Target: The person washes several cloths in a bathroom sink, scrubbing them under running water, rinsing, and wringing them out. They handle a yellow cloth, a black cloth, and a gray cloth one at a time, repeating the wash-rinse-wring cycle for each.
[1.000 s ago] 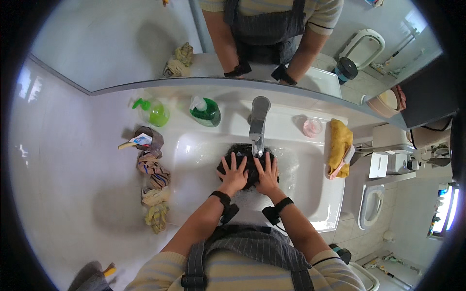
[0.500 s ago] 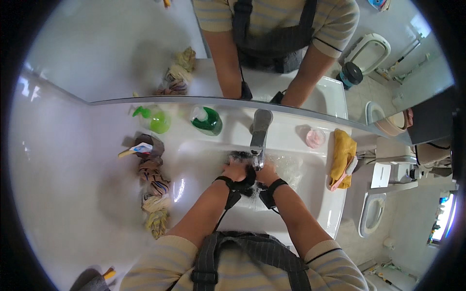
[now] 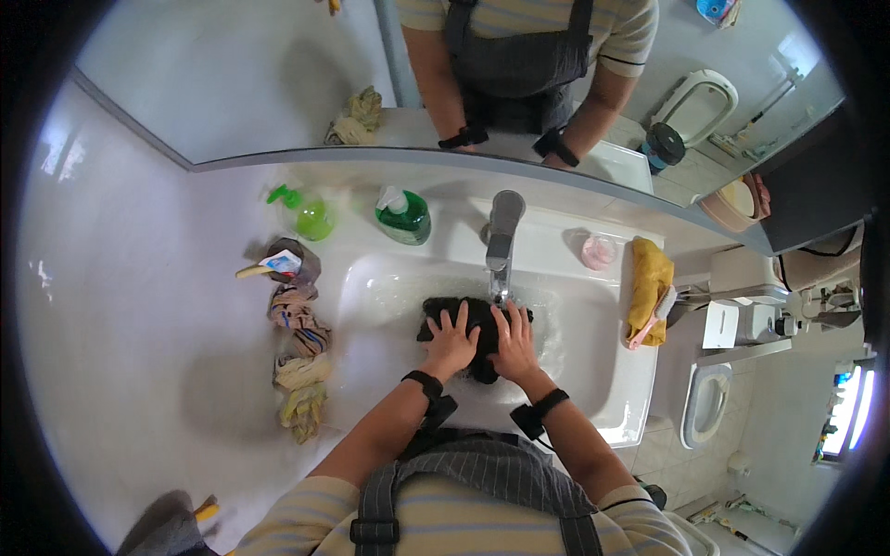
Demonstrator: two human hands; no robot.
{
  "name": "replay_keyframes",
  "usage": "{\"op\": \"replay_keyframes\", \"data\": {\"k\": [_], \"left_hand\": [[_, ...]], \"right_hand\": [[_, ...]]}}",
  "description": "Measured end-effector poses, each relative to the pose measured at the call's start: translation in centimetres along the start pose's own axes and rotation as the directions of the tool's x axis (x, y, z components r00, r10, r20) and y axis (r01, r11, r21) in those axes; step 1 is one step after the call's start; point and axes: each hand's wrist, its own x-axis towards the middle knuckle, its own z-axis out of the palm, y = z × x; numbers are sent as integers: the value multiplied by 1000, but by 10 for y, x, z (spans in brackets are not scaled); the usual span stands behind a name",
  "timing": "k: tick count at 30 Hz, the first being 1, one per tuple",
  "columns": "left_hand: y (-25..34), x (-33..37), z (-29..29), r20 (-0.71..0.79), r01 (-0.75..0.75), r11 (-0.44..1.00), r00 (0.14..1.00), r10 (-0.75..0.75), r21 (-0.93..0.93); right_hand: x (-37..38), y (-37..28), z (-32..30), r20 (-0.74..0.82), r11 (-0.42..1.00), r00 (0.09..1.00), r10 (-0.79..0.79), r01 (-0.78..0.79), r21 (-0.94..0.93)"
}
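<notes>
A dark, wet piece of cloth [image 3: 484, 335] lies bunched in the white washbasin [image 3: 593, 371], under the chrome tap [image 3: 503, 232]. My left hand [image 3: 450, 345] rests on its left part, fingers spread. On the right part lies my right hand [image 3: 514, 345], also open, its fingertips close below the tap's spout. Both palms face down and press on the cloth. Rippled water surrounds the cloth; the kind of garment cannot be made out. Each wrist wears a black strap with a small box.
On the basin's back ledge stand a light-green pump bottle [image 3: 315, 221], a dark-green bottle [image 3: 404, 221] and a pink, round item [image 3: 599, 251]. Several crumpled cloths [image 3: 301, 334] line the left side. A yellow cloth [image 3: 651, 283] with a pink-handled brush [image 3: 656, 320] lies right. A mirror [image 3: 278, 102] borders the back.
My hands were closed around the bunched cloth under the tap. Now they lie flat with fingers apart, and the cloth is spread wider. The view has shifted slightly.
</notes>
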Motion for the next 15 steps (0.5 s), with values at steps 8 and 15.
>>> {"op": "replay_keyframes", "data": {"k": [8, 15], "left_hand": [[-24, 2, 30, 67, -123, 954, 992, 108, 275], [-1, 75, -3, 199, 55, 962, 974, -110, 267]], "right_hand": [[24, 39, 67, 335, 985, 940, 70, -12, -172], [101, 57, 41, 693, 991, 716, 84, 12, -132]]}}
